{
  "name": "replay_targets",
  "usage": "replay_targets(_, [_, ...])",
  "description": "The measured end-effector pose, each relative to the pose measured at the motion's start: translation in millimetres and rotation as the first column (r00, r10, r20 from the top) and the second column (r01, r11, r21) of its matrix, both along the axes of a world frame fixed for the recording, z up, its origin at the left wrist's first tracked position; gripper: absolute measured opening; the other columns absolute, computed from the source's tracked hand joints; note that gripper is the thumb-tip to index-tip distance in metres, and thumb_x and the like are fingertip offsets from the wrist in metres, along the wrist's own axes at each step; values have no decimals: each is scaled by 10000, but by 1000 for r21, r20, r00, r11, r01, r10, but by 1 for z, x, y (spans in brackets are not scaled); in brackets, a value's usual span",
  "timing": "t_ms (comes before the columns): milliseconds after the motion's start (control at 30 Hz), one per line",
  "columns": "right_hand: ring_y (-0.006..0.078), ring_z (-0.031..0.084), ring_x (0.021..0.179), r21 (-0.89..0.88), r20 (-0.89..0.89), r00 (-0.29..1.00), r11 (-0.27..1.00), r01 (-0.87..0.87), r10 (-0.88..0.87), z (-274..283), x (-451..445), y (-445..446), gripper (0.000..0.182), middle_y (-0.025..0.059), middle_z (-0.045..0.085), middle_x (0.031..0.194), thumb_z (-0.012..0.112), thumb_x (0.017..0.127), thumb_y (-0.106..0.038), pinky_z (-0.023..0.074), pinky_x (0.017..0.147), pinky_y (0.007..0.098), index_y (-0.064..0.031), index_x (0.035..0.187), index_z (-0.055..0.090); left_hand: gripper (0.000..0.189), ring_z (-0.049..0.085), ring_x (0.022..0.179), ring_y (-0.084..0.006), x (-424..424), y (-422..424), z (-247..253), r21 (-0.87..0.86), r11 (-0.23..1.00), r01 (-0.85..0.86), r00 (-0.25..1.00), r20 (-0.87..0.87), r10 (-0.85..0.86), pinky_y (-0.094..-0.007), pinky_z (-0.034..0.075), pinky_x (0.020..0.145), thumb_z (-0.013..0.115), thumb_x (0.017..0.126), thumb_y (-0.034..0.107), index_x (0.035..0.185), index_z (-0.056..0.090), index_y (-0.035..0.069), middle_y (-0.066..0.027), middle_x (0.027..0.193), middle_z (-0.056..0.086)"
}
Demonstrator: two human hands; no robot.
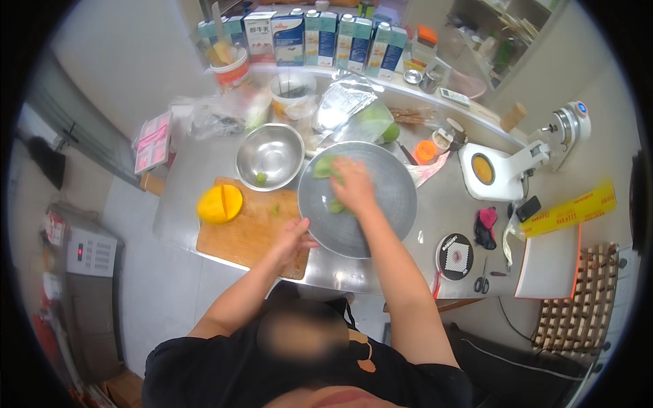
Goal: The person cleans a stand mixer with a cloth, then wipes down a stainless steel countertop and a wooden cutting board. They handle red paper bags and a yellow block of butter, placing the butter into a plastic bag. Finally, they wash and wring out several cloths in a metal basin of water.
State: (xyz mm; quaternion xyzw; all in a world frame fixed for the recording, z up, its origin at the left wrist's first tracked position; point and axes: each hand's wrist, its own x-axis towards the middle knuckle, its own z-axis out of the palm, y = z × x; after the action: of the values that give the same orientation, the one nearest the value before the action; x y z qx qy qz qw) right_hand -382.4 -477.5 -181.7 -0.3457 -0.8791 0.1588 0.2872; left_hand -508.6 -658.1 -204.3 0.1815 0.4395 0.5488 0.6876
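Note:
A round grey metal turntable (393, 204) with faint ring marks stands on the worktop before me. My right hand (354, 186) presses a pale green cloth (322, 167) onto its upper face. Part of the cloth is covered by the fingers. At the near left rim, my left hand (296, 240) grips the turntable's edge. Beneath that hand lies a wooden cutting board (245, 224), where a cut yellow mango (219, 204) rests at the upper left. Behind the board, a steel mixing bowl (273, 148) holds a small green piece (261, 177).
Several cartons (319, 38) line the back ledge. A green fruit (391, 132) and plastic bags lie behind the turntable. To the right are a white kitchen scale (482, 171), a perforated black disc (455, 256), scissors (481, 283) and a yellow wrap box (571, 209).

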Motion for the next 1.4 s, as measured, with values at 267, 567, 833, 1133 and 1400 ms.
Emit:
replay_targets(267, [234, 550, 1118, -139, -161, 810, 800, -584, 564, 19, 29, -61, 211, 49, 655, 1062, 597, 679, -155, 296, 1073, 466, -101, 867, 678, 421, 606, 1017, -302, 7, -5, -32, 68, 981, -181, 889, 438, 134, -454, 529, 809, 414, 954, 333, 1252, 443, 38, -157, 1142, 600])
replay_targets(567, [214, 599, 857, -671, -512, 821, 715, -198, -252, 13, 257, -168, 182, 77, 626, 783, 531, 666, -47, 458, 817, 344, -41, 815, 636, 495, 614, 958, -319, 30, -27, 8, -194, 948, 252, 910, 381, -164, -456, 545, 768, 356, 964, 408, 1246, 453, 14, -193, 1176, 579])
replay_targets(833, [196, 582, 712, -981, -193, 42, 193, 0, -980, 3, 406, -155, 453, 83, 559, 777, 621, 803, -243, 468, 624, 300, 2, 1154, 472, 598, 584, 984, -207, 246, 45, 42, -153, 728, 668, 643, -373, -669, -287, 528, 672, 595, 882, 256, 1369, 329, 33, -146, 1273, 507])
replay_targets(1133, [206, 609, 811, -980, -127, 314, 168, 108, -941, -30, 416, -128, 662, 134, 594, 984, 714, 746, -202, 488, 720, 306, 48, 1279, 411, 614, 587, 915, -292, 373, 134, -18, -33, 948, 317, 465, -866, -185, -373, 474, 778, 806, 637, 298, 1064, 476, 5, -187, 954, 582])
replay_targets(1400, [176, 610, 745, -904, -423, 266, 384, -186, -866, 17, 414, -139, 520, 92, 602, 760, 614, 836, -120, 500, 665, 305, -34, 1313, 426, 215, 542, 819, -81, 307, 128, 79, 445, 835, 323, 778, -628, 34, -226, 459, 726, 667, 805, 55, 992, 563, 43, -3, 957, 580])
